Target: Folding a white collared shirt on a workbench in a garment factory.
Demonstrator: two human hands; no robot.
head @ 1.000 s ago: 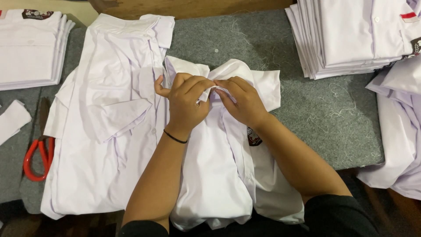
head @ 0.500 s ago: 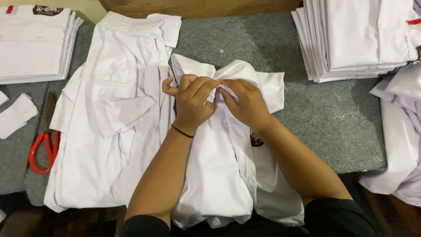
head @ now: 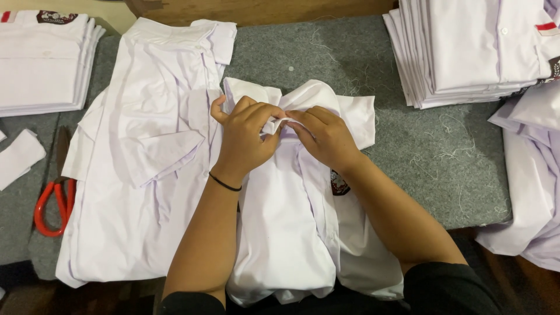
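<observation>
2 hands meet at the collar of a white shirt lying front-up in the middle of the grey felt table. Open felt shows only above the collar and to the right of the shirt — elsewhere the room is taken. Just left, touching or overlapping the shirt's edge, lies a spread pile of white shirts; beyond it, at the table's left edge, red-handled scissors and a small folded white piece. A neat stack of folded shirts fills the upper-left corner, another stack the upper right, and loose white cloth drapes along the right edge.

The left hand, a thin black band at its wrist, has its fingers curled tight on the collar fabric; the right hand pinches the same fold from the other side, fingertips touching — both closed on the shirt. A dark badge shows on the shirt just below the right wrist. Loose threads lie scattered on the felt, and a wooden edge runs along the far side.
</observation>
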